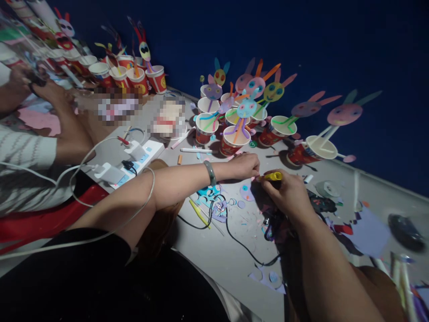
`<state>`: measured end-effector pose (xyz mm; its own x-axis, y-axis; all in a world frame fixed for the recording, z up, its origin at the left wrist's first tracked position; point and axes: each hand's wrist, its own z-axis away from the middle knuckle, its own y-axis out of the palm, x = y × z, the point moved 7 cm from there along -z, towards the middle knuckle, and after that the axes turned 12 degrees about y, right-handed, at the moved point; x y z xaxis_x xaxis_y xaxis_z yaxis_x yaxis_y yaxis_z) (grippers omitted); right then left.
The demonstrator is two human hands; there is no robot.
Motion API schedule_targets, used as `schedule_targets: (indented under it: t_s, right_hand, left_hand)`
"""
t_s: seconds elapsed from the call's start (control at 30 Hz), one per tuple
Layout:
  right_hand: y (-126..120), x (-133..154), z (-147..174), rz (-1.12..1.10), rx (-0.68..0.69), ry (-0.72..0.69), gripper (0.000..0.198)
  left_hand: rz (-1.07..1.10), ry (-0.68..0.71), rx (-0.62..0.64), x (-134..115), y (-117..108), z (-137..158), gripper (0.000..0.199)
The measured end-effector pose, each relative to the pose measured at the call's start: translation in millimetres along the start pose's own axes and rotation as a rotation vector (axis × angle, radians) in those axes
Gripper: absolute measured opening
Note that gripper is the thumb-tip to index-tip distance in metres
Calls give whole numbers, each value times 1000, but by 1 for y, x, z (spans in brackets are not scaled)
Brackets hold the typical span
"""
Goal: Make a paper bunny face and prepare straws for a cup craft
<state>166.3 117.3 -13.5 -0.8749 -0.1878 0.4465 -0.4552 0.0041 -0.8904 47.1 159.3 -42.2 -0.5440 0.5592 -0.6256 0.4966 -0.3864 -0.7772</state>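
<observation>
My left hand (247, 166), a bangle on its wrist, is closed low over the table with its fingers curled. What its fingertips hold is too small to make out. Close to it on the right, my right hand (288, 191) grips a small yellow tool (274, 176) between thumb and fingers, pointing toward the left hand; its kind is unclear. Under the hands lies a pale purple paper oval (247, 191) with coloured dots, among paper scraps. Just beyond stand red paper cups (234, 144) with rabbit-eared paper figures (247, 108) on coloured strips.
A white power strip (144, 158) with chargers and loose cables lies left, a cable crossing my left forearm. A black cord (243, 251) runs across the table. At far left is another person's arm (69, 120). A tape roll (327, 189) and purple paper (370, 230) lie right.
</observation>
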Motion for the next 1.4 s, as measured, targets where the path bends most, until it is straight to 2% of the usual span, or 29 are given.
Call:
schedule_targets:
  t_s: [0.3, 0.43, 0.5, 0.73, 0.9, 1.13, 1.27, 1.4]
  right_hand:
    - [2, -7, 0, -24, 98, 97, 19]
    - [-11, -12, 3, -137, 2, 130, 14]
    - [-14, -9, 4, -156, -35, 110, 16]
    - [2, 3, -2, -18, 7, 1, 23]
    - [2, -4, -1, -2, 89, 17, 20]
    - [-10, -1, 2, -118, -13, 17, 21]
    - [-1, 2, 0, -57, 50, 15, 26]
    - [-2, -3, 0, -14, 85, 39, 21]
  left_hand:
    - [-35, -3, -24, 0, 3, -1, 11]
    - [-32, 0, -4, 0, 3, -1, 12]
    - [-17, 3, -3, 0, 2, 0, 12]
    - [-29, 5, -27, 1, 3, -1, 9]
    - [-45, 13, -40, 4, 6, -2, 9]
    - [-10, 4, -42, 3, 3, -1, 10]
    - [-1, 2, -45, 2, 2, -1, 9]
    - [-18, 12, -49, 2, 2, -1, 12]
